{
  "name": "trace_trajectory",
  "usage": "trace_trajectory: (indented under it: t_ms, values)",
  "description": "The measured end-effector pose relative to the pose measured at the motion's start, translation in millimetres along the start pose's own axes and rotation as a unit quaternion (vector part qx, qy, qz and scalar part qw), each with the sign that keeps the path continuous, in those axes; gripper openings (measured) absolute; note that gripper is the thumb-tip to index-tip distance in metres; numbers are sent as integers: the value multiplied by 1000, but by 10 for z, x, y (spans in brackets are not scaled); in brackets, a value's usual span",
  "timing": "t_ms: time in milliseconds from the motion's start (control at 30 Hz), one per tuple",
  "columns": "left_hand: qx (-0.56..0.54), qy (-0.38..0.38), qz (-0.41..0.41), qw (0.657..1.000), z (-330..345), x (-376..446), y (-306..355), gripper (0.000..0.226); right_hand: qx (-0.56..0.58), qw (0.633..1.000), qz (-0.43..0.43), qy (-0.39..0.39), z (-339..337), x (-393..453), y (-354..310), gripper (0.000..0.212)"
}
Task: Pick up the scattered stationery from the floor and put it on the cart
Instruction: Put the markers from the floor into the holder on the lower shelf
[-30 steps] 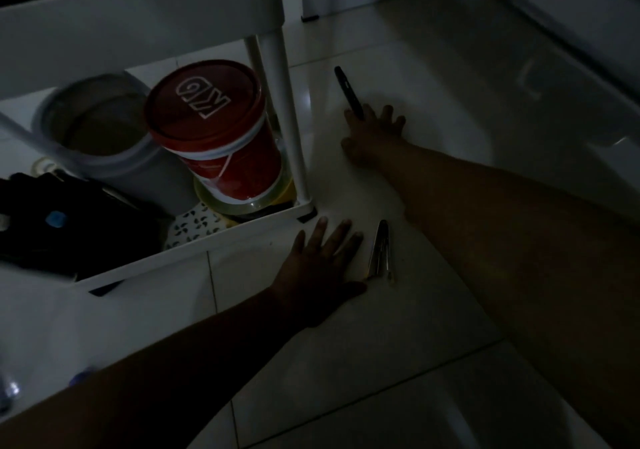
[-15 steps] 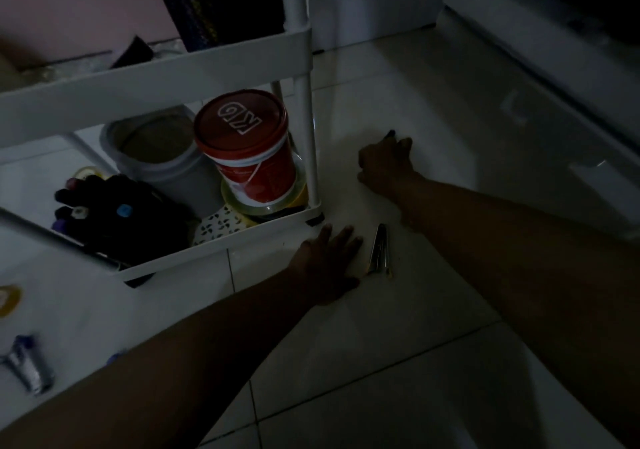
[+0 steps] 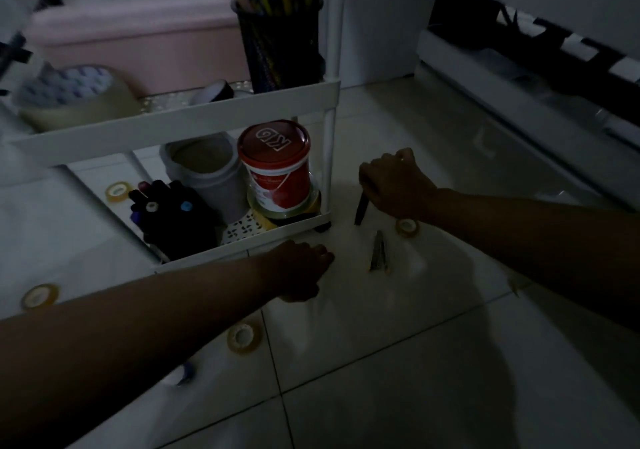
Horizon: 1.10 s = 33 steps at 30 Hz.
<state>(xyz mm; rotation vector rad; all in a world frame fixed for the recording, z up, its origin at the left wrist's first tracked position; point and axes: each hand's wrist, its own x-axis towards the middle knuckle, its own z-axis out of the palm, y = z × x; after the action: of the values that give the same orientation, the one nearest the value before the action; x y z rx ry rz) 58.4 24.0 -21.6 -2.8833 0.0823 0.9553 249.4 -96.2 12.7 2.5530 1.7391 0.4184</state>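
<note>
A: Change since the last frame: the right hand [image 3: 394, 185] has come up off the floor [image 3: 381, 362] with the pen [image 3: 362, 208]; the view has swung up, so the cart's [image 3: 180, 118] middle shelf now shows.

B: Pen against the fingers?

A: Fingers curled round its upper part. The lower end sticks down out of the fist, clear of the tiles, just right of the cart's front leg.

B: Left hand [image 3: 298, 268]?

A: On the floor by the cart's front corner, holding nothing. It lay flat with fingers spread before; now the fingers look bent under, but it is too dark to be sure.

B: Count on the floor.

A: Tape rolls, four: one [image 3: 407, 226] touching the right wrist's underside, one [image 3: 243, 338] below the left forearm, one [image 3: 40, 295] at far left, one [image 3: 117, 190] behind the cart. Metal clip [image 3: 378, 253], one, between the hands, unmoved. One small blurred item [image 3: 180, 374] by the left arm, not identifiable.

B: On the cart?

A: Bottom shelf: red tub [image 3: 278, 168], one; grey tub [image 3: 204, 171], one; marker bundle [image 3: 173, 220], one. Middle shelf: pencil cup [image 3: 280, 47], one; large tape roll [image 3: 74, 97], one.
</note>
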Motion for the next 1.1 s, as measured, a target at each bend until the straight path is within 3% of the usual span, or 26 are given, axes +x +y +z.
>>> trace_trajectory:
  t_ms: [67,133,267,367,433,500,633,733,800,933,1100]
  values:
    - [-14,31,-8,999,-13,-147,-57,72,56,998,3,5,-117,-68,-109,23]
    - [-78,71,-30,994,10,-280,-87,74,203,979,27,-22,-238,-125,-257,19]
    - [-257,136,-104,951,166,-506,-118,71,434,881,147,-118,-347,-152,-657,13]
    - [-272,161,-129,940,328,-726,-230,42,540,806,197,-141,-333,-97,-962,15]
    - [-276,172,-149,934,442,-885,-322,28,566,787,192,-154,-313,-60,-1143,17]
    - [-298,188,-168,921,549,-1052,-406,25,531,818,160,-153,-268,-31,-1308,14]
    - [-269,234,-181,916,727,-1357,-575,28,453,882,73,-109,-136,27,-1525,30]
    - [-262,268,-179,910,826,-1540,-664,29,201,967,-91,-128,15,55,-1556,62]
    - [-291,292,-184,892,873,-1645,-679,31,88,973,-126,-171,115,75,-1572,75]
    - [-331,362,-185,852,934,-1811,-660,22,72,942,-111,-308,180,87,-1689,92]
    - [-315,447,-153,823,908,-1981,-701,15,14,930,-112,-351,156,88,-1797,95]
